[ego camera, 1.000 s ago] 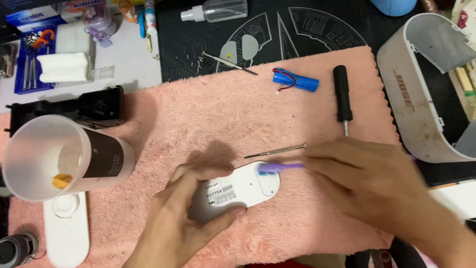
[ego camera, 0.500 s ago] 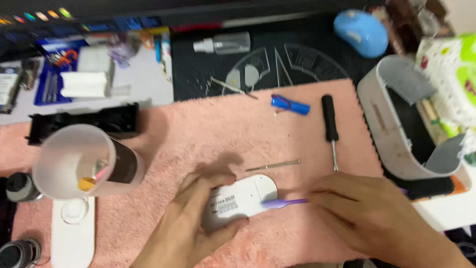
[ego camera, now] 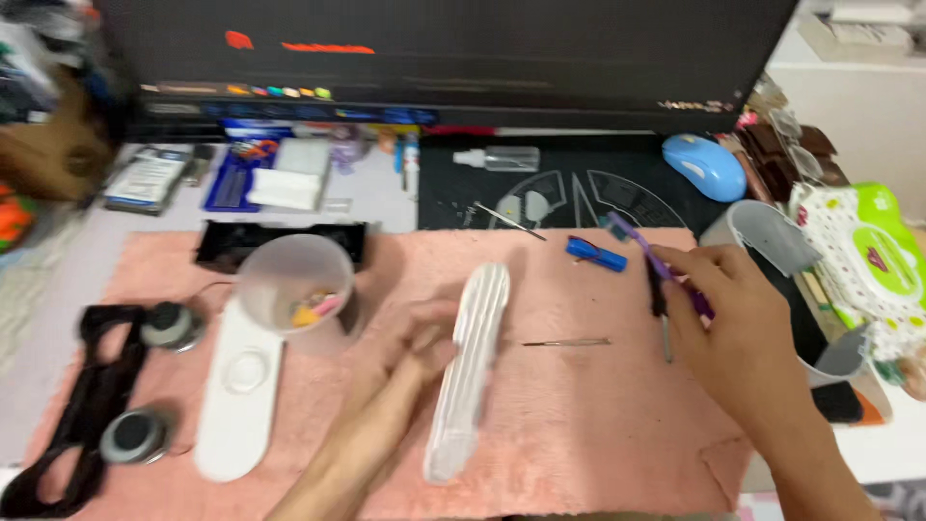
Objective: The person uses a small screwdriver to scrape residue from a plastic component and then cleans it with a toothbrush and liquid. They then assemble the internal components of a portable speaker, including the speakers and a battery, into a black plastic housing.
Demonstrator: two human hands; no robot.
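Note:
My left hand (ego camera: 417,349) grips a long white plastic panel (ego camera: 471,371) and holds it up on its edge on the pink towel (ego camera: 579,434). My right hand (ego camera: 725,333) is raised at the right and holds a thin purple tool (ego camera: 648,251) that points up and left. Just under that hand lies a black-handled screwdriver (ego camera: 661,294). Between the hands on the towel rests a thin metal pin (ego camera: 566,342), and a small blue battery (ego camera: 595,253) lies farther back. The view is motion-blurred.
A translucent cup (ego camera: 294,285) with small bits stands left, beside a flat white oval panel (ego camera: 241,386) and a black speaker frame (ego camera: 96,410). A grey curved shell (ego camera: 767,232), wipes pack (ego camera: 868,260) and blue mouse (ego camera: 704,164) sit right. A monitor (ego camera: 463,58) spans the back.
The white panel, flat under both hands before, now stands on edge in my left hand. My right hand has pulled away to the right with the purple tool. The camera tilted up.

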